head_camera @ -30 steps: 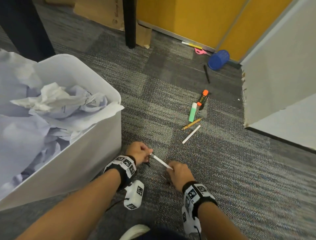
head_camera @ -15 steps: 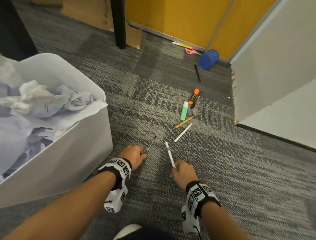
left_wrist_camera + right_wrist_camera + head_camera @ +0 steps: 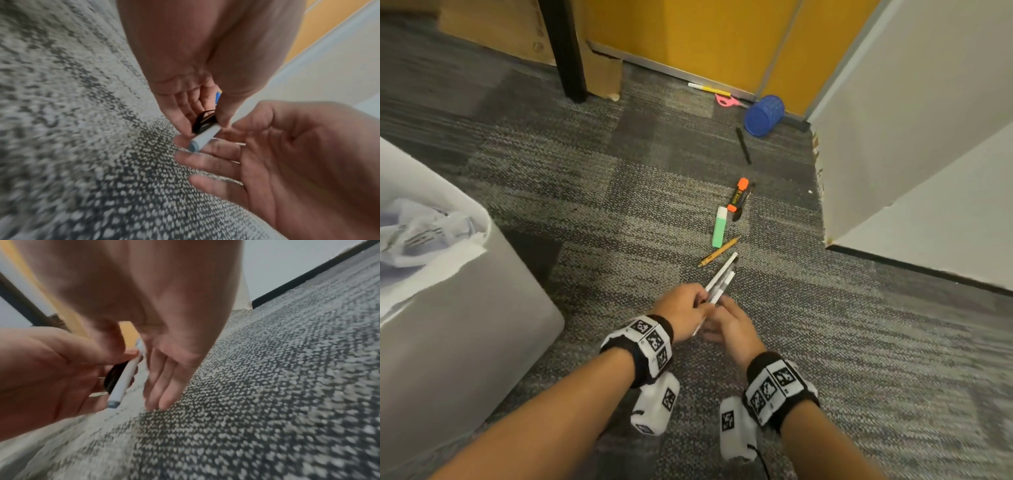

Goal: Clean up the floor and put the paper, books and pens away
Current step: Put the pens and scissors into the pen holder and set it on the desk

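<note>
My left hand (image 3: 702,303) pinches a white pen (image 3: 722,287) together with a thin dark pen just above the grey carpet. The left wrist view shows the white pen (image 3: 205,135) and the dark pen (image 3: 202,120) between its thumb and fingers. My right hand (image 3: 719,323) lies against them with straight fingers (image 3: 162,386) and grips nothing. Beyond the hands another white pen (image 3: 724,269), a pencil (image 3: 719,253), a green highlighter (image 3: 719,228), an orange highlighter (image 3: 738,195) and a black pen (image 3: 743,145) lie on the floor.
A white bin (image 3: 465,308) holding crumpled paper (image 3: 414,233) stands at my left. A blue mesh cup (image 3: 763,116) lies on its side by the yellow wall, beside pink scissors (image 3: 727,101) and a yellow-white pen (image 3: 709,89). A white panel (image 3: 893,137) closes the right side.
The hands were apart, each with one pen; they have come together. The white pen has passed from the right hand into the left, and the right fingers have straightened.
</note>
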`<state>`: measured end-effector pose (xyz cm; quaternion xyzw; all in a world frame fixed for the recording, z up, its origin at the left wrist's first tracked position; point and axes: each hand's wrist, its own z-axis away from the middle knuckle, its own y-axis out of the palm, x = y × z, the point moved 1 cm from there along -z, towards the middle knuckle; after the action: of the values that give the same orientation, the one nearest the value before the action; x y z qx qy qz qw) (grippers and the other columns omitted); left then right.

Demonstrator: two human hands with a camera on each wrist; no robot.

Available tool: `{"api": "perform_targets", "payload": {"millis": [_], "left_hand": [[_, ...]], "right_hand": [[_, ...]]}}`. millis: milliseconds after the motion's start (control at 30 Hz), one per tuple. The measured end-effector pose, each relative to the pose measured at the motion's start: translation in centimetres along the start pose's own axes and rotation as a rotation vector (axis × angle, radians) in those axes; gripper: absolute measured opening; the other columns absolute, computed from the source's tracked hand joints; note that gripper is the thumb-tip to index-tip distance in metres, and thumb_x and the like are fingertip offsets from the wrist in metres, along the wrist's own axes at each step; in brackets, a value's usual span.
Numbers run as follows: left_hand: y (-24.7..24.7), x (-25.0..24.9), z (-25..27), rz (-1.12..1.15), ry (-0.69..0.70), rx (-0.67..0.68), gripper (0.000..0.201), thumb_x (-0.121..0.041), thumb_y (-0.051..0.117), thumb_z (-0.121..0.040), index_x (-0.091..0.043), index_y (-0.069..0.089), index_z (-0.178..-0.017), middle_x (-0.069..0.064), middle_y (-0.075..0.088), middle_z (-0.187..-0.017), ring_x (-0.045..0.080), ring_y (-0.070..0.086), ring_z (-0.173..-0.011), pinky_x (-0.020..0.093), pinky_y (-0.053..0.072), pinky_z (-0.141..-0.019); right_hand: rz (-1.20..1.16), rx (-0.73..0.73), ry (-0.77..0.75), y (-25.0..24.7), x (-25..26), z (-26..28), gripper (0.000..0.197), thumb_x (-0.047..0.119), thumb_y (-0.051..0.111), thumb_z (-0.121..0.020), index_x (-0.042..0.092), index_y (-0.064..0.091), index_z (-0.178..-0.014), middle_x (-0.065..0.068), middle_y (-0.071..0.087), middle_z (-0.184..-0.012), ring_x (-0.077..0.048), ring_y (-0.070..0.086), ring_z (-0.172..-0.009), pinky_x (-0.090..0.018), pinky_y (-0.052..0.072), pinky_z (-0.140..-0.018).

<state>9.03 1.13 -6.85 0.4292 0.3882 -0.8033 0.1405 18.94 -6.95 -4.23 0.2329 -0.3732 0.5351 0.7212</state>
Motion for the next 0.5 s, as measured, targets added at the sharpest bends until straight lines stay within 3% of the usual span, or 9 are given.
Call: {"api": "perform_targets", "payload": {"millis": [67, 133, 200, 233, 333, 433, 500], "left_hand": [[0.2, -0.8, -1.0, -0.073, 0.049, 0.038, 0.015, -0.034, 0.064, -0.088, -0.02, 0.065, -0.092, 0.0, 0.065, -0.082, 0.021, 0.062, -0.079, 0.035, 0.051, -0.073], [0.2, -1.5, -2.1, -0.091, 0.086, 0.108, 0.019, -0.039, 0.068, -0.085, -0.024, 0.07, -0.098, -0.009, 0.061, -0.079, 0.015, 0.06, -0.078, 0.028, 0.049, -0.072], [0.0, -2.0, -3.8, -0.105, 0.098, 0.115, 0.025, -0.045, 0.068, -0.083, -0.025, 0.072, -0.096, -0.009, 0.058, -0.082, 0.014, 0.061, -0.08, 0.026, 0.047, -0.072], [-0.2, -2.1, -4.8, -0.124, 0.085, 0.06, 0.024, -0.047, 0.067, -0.083, -0.025, 0.071, -0.092, -0.008, 0.058, -0.085, 0.015, 0.061, -0.083, 0.028, 0.048, -0.073], [-1.1, -2.0, -8.0, -0.211, -0.059, -0.127, 0.023, -0.042, 0.064, -0.087, -0.023, 0.058, -0.099, 0.0, 0.055, -0.105, 0.022, 0.06, -0.097, 0.037, 0.049, -0.085], [-1.6, -1.6, -10.8, -0.36, -0.206, -0.018, 0.042, -0.045, 0.063, -0.088, -0.017, 0.05, -0.116, 0.007, 0.049, -0.121, 0.03, 0.058, -0.106, 0.043, 0.05, -0.088], [-1.6, -0.9, -11.9, -0.402, -0.201, 0.038, 0.038, -0.045, 0.064, -0.087, -0.02, 0.05, -0.11, 0.006, 0.048, -0.118, 0.028, 0.059, -0.099, 0.041, 0.051, -0.082]], "right_hand": [[-0.13, -0.16, -0.01, -0.9, 0.8, -1.6, 0.016, 0.018, 0.05, -0.098, 0.011, 0.057, -0.111, -0.012, 0.069, -0.107, -0.026, 0.067, -0.099, -0.038, 0.054, -0.089], [-0.101, -0.346, -0.045, -1.7, 1.1, -3.7, 0.018, 0.014, 0.049, -0.097, 0.001, 0.062, -0.101, -0.016, 0.069, -0.094, -0.03, 0.067, -0.09, -0.03, 0.055, -0.078], [-0.036, -0.493, -0.078, -2.4, 1.1, -5.3, 0.015, 0.01, 0.046, -0.097, 0.006, 0.059, -0.092, -0.011, 0.065, -0.082, -0.029, 0.062, -0.079, -0.029, 0.051, -0.067], [0.007, -0.534, -0.081, -2.7, 1.1, -6.0, 0.015, 0.013, 0.045, -0.098, 0.01, 0.057, -0.09, -0.008, 0.063, -0.079, -0.028, 0.06, -0.077, -0.031, 0.048, -0.066], [0.35, -0.519, 0.017, -4.0, 1.1, -7.5, 0.019, 0.025, 0.048, -0.098, 0.011, 0.058, -0.088, -0.005, 0.059, -0.079, -0.025, 0.054, -0.075, -0.029, 0.04, -0.067], [0.553, -0.428, 0.097, -4.8, 1.8, -8.7, 0.032, 0.04, 0.059, -0.091, 0.01, 0.059, -0.083, -0.006, 0.062, -0.079, -0.025, 0.058, -0.075, -0.028, 0.039, -0.064], [0.59, -0.425, 0.133, -4.7, 2.0, -10.0, 0.04, 0.051, 0.064, -0.085, 0.012, 0.06, -0.081, -0.006, 0.065, -0.079, -0.025, 0.061, -0.075, -0.027, 0.039, -0.06]]}}
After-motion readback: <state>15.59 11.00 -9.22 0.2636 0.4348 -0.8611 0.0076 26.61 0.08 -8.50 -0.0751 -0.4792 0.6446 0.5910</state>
